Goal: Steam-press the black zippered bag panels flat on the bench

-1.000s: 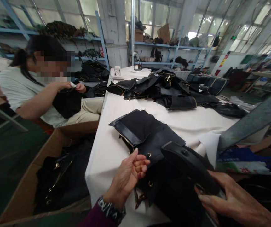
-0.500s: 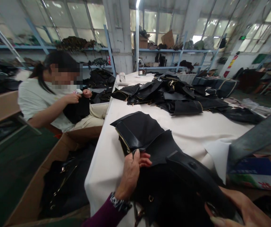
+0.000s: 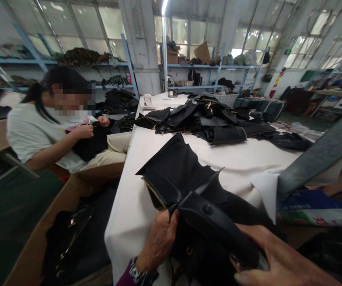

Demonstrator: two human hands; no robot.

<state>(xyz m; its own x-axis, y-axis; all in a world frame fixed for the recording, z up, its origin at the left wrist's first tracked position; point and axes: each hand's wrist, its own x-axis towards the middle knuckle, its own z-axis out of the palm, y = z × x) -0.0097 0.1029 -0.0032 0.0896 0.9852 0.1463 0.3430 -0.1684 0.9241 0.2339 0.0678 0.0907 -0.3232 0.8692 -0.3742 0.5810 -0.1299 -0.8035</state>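
Observation:
My left hand (image 3: 158,235) is closed, with thumb and fingers pinching the edge of a black bag piece (image 3: 166,174) at the end of its gold zipper. The piece lies partly on the white-covered table and spreads toward me. My right hand (image 3: 274,258) is wrapped round a black hand tool (image 3: 215,222) with a long rounded body and an oval mark on top; its exact kind I cannot make out. The tool's narrow front end meets the bag piece right beside my left fingertips. A small gold ring (image 3: 189,250) shows on dark material below the tool.
More black zippered pieces (image 3: 206,119) are heaped across the table (image 3: 126,190). A cardboard box (image 3: 34,242) with black pieces stands left, beside a seated person (image 3: 57,127) handling black fabric. A grey metal post (image 3: 317,155) slants at the right.
The tool in my right hand has moved left, up to my left fingers. My left fingers, partly spread before, are now pinched tight on the bag piece. The view has shifted slightly right.

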